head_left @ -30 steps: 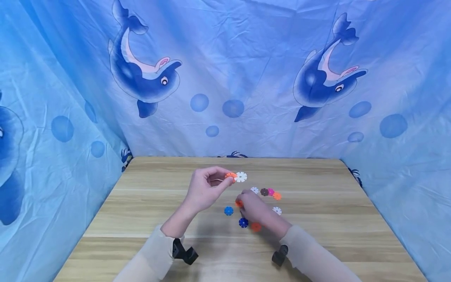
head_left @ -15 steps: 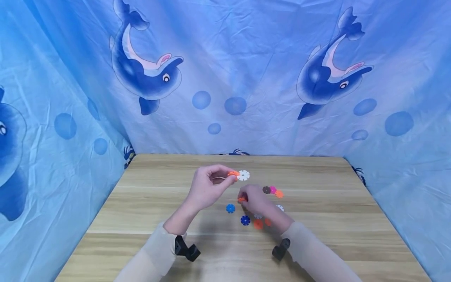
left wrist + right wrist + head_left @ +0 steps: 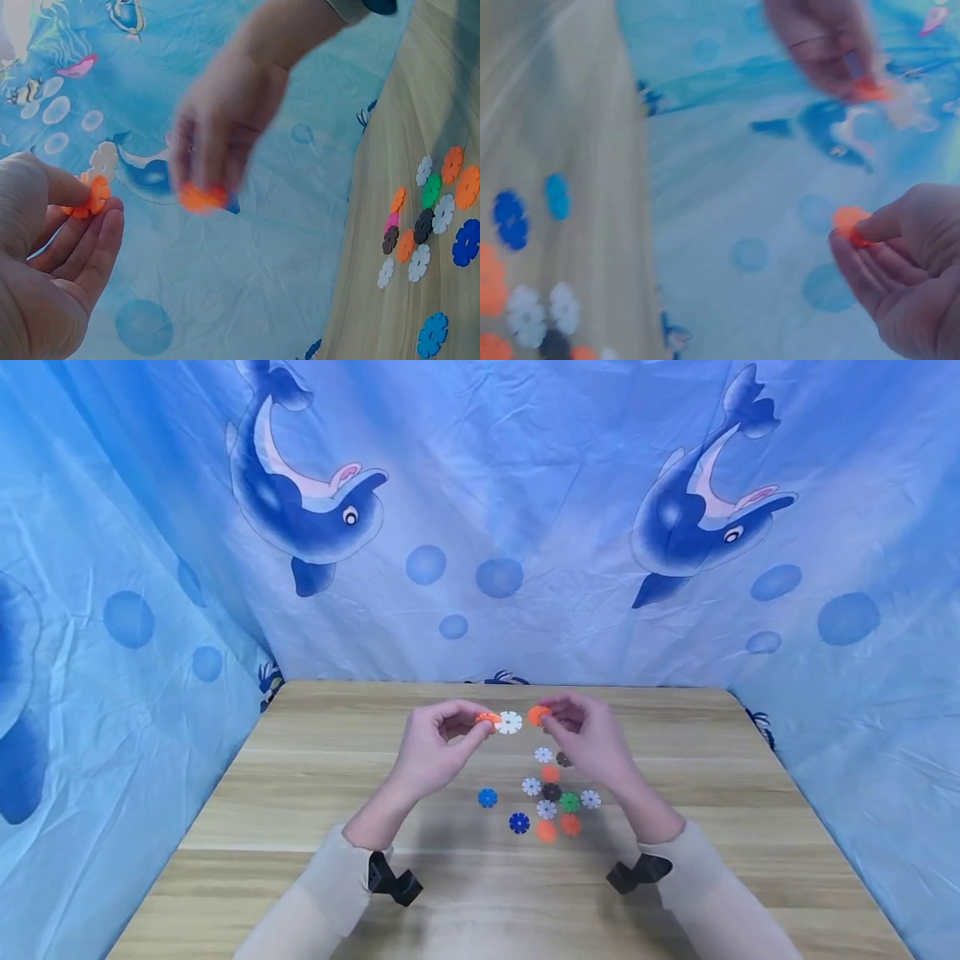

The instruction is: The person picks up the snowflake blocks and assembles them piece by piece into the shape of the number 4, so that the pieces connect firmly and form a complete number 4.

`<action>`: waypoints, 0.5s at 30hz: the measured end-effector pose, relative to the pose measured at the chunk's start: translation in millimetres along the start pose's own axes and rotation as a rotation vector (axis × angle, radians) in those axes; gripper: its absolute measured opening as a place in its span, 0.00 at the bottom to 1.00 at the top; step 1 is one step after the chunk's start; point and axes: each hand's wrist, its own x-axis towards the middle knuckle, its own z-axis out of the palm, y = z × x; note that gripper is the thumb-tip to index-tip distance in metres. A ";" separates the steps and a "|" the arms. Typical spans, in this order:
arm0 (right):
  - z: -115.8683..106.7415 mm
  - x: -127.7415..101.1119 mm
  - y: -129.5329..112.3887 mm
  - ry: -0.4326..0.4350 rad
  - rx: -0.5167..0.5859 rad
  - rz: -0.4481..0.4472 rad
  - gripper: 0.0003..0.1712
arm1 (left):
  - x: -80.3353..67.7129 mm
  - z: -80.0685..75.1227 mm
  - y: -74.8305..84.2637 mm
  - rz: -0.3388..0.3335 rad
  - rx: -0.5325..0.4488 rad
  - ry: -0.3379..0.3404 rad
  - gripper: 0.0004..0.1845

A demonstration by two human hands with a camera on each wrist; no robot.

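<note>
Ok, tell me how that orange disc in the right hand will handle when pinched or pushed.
The orange disc looks thin, flat and notched, so probably stiff, light plastic. The right hand pinches it by fingertips alone, suggesting little weight. On the table similar discs lie flat, so it would likely slide rather than roll.

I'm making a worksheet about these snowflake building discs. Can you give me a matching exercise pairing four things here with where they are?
Things:
1. white disc joined to an orange disc
2. lone orange disc
3. light blue disc
4. green disc

Places:
A. on the table, left of the pile, apart from it
B. pinched in the right hand
C. held up by the left hand
D. on the table inside the pile

Pairs: 1-C, 2-B, 3-A, 4-D
</note>
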 end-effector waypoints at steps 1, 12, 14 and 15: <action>-3.2 -2.2 -4.4 0.022 0.041 -0.019 0.11 | 0.0 0.3 -1.4 0.005 -0.005 0.002 0.06; -5.2 -17.9 -30.3 0.103 0.163 -0.220 0.09 | 2.3 1.0 -3.8 -0.018 -0.015 0.008 0.07; -4.0 -19.0 -30.9 0.113 0.158 -0.228 0.10 | 3.2 1.3 -4.6 -0.017 -0.016 0.003 0.07; -3.5 -19.1 -30.9 0.116 0.154 -0.236 0.10 | 3.5 1.4 -5.1 -0.015 -0.018 0.003 0.07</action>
